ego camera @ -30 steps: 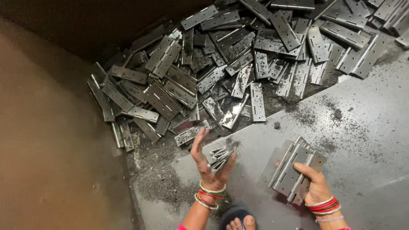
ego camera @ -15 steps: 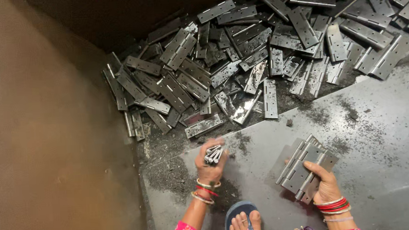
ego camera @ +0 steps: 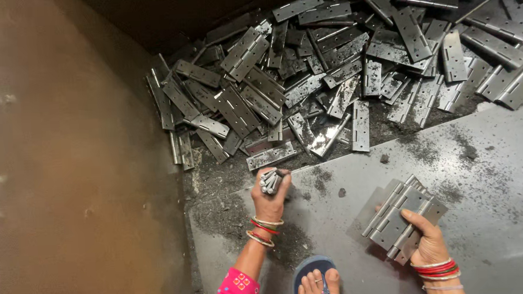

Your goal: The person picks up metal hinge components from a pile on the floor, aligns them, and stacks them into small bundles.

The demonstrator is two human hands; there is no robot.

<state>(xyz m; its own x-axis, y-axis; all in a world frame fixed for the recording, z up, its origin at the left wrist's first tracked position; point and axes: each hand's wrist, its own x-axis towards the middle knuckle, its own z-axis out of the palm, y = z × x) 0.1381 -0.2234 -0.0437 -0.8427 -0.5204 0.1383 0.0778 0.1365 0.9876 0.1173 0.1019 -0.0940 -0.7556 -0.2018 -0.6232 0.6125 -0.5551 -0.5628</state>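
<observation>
Left hand (ego camera: 270, 197) fisted round a bundle of likely hinge pins (ego camera: 270, 180), ends up; right hand (ego camera: 424, 243) clamps stacked hinges (ego camera: 396, 217) flat, lower right.

Support surface: grey metal sheet (ego camera: 489, 171) laid flat on the floor, dusted with dark filings and small black crumbs, thickest along its upper and left edges. A large heap of grey steel hinges (ego camera: 340, 59) lies across the top of the view, partly on the dark ground, its lower edge spilling onto the sheet. Hinges lie flat, overlapping, at mixed angles. One hinge (ego camera: 271, 156) lies just apart at the heap's lower edge. A brown wall panel (ego camera: 66, 175) borders the floor on the left.
</observation>
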